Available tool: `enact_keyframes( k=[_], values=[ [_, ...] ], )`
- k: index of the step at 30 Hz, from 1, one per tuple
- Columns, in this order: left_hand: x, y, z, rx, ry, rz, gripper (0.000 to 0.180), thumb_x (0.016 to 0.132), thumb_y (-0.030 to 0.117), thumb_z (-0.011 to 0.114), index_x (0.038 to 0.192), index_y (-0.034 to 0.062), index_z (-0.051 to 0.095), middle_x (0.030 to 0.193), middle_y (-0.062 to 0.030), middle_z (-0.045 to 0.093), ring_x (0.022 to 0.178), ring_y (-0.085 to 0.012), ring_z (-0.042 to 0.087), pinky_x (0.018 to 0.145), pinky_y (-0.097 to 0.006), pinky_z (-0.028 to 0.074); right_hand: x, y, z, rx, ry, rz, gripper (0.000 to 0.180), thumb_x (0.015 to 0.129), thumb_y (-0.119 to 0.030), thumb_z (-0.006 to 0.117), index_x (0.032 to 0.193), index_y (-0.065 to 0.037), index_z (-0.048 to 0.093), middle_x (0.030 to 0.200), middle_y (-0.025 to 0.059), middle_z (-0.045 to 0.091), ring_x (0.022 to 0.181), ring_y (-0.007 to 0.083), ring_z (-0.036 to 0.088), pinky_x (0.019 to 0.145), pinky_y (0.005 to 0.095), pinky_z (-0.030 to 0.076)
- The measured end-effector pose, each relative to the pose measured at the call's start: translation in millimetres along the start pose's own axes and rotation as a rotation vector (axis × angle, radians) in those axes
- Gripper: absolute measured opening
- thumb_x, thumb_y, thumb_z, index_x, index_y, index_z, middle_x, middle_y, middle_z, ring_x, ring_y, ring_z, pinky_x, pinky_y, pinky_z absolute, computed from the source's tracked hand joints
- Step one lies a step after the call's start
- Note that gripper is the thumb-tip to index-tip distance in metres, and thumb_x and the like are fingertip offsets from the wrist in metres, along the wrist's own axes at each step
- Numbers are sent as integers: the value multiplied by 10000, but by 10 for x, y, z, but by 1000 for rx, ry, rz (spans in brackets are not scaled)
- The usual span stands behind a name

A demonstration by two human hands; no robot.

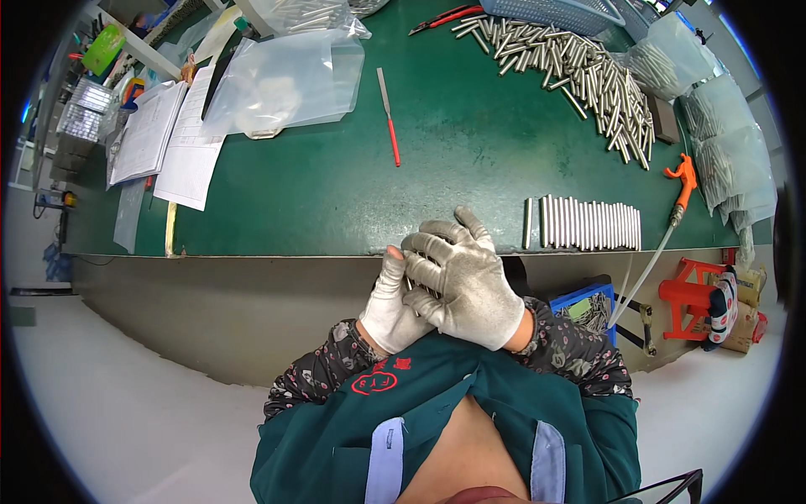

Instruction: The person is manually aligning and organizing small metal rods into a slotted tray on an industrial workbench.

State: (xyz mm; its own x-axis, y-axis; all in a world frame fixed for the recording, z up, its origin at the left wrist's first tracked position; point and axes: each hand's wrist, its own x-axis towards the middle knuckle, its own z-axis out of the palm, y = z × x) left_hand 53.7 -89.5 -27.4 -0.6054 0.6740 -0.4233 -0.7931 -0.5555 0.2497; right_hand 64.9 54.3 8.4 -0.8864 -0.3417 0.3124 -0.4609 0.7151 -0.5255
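My two hands, in white work gloves, meet just in front of the table edge. My left hand (389, 312) is closed and partly covered, its bare thumb tip pointing up. Over it lies my right hand (472, 292), back upward, with fingers stretched out. A narrow metallic glint shows between the hands, but I cannot make out what is held there. To the right of them, a tidy row of short steel pins (590, 224) lies along the table edge. One steel pin (528, 223) sits slightly apart at the row's left end.
A large heap of steel pins (579, 71) covers the far right of the green table (294, 202). An orange air gun (685, 181) with its hose rests by bagged pins (726, 168). A red-handled flat tool (391, 130), plastic bags (290, 80) and papers (189, 143) lie further left.
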Motion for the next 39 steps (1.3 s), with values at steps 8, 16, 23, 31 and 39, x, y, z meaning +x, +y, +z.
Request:
enact_keyframes(
  k=[8,16,23,31,39],
  values=[
    [-45,17,-20,205,-55,-116,533,811,232,724,1256,84,472,1148,-61,585,1078,-204,567,905,-356,489,-69,-85,-192,759,-87,324,630,938,-470,398,1345,9,434,1387,169,438,1324,277,378,1136,432,146],
    [-145,174,230,398,10,-227,366,765,8,694,1068,67,498,781,-35,547,652,-117,536,443,-214,375,-34,-173,-503,1214,71,448,644,897,-480,477,1343,-17,428,1369,106,454,1330,216,345,1111,349,213],
    [224,595,607,1162,-149,631,375,747,-23,715,1044,73,509,860,1,590,791,-71,575,648,-224,493,65,88,-484,579,235,353,292,836,-126,627,1103,-9,612,963,130,622,805,198,617,728,294,494],
    [903,677,272,1597,-267,801,438,684,-11,761,1050,82,539,1022,14,536,918,-95,549,835,-241,468,190,490,-107,391,383,373,234,791,-117,661,1006,-32,629,889,162,651,841,317,644,729,378,512],
    [757,719,405,1323,-235,555,539,673,3,777,1152,67,539,1058,-10,578,982,-116,559,886,-256,457,259,456,-131,358,356,380,240,789,-125,646,1013,-41,629,913,156,662,832,312,655,714,371,518]
  ],
)
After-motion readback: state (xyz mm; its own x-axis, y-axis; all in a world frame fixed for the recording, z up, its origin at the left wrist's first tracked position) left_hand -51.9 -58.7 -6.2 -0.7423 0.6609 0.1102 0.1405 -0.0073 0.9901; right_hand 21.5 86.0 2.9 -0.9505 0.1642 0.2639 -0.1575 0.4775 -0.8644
